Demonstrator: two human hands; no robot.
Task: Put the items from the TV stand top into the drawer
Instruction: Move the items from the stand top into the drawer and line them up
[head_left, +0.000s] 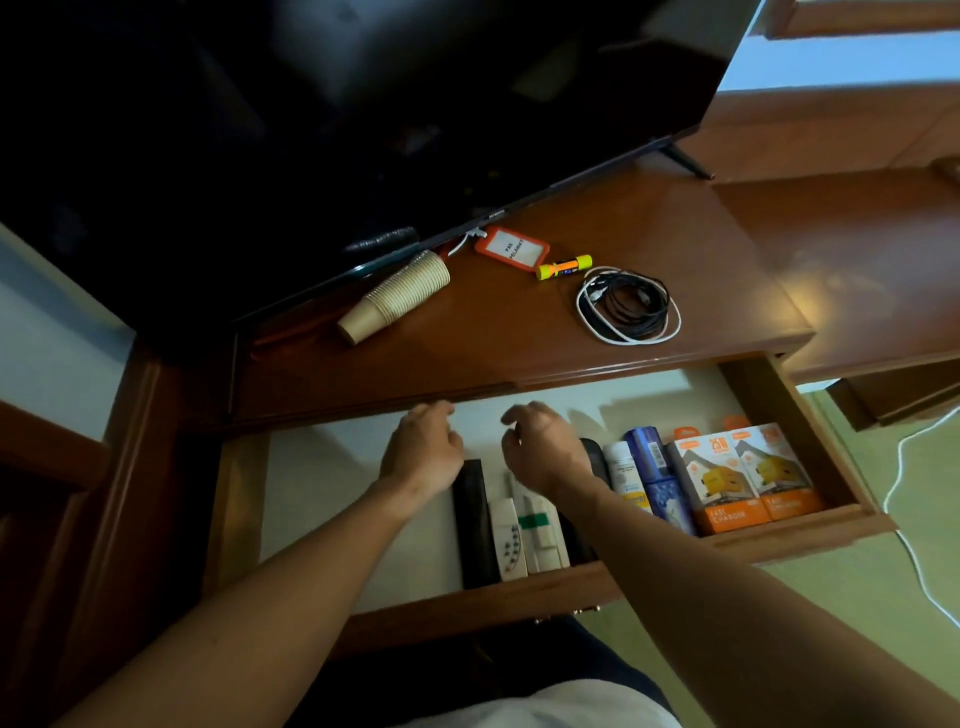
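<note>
Across the middle of the frame, four things are yet to be moved off the glossy brown wooden surface of the TV stand. From left to right: a stack of ribbed tan paper cups lying on its side just under the edge of the black flat-screen television, an orange card holder with a white label, a small yellow-and-orange torch, and a loose coil of black and white cables.

Below them, the open white-lined wooden drawer already holds a row of goods along its front. From left to right: a black remote control, two pale remotes, a few spray cans and two orange-and-white charger boxes.

Over the drawer's centre, the left hand and right hand hover close together, fingers loosely curled and apart, gripping nothing.

By this showing the job is well past its start; four items are left, and the drawer's left part lies bare to take them.
</note>
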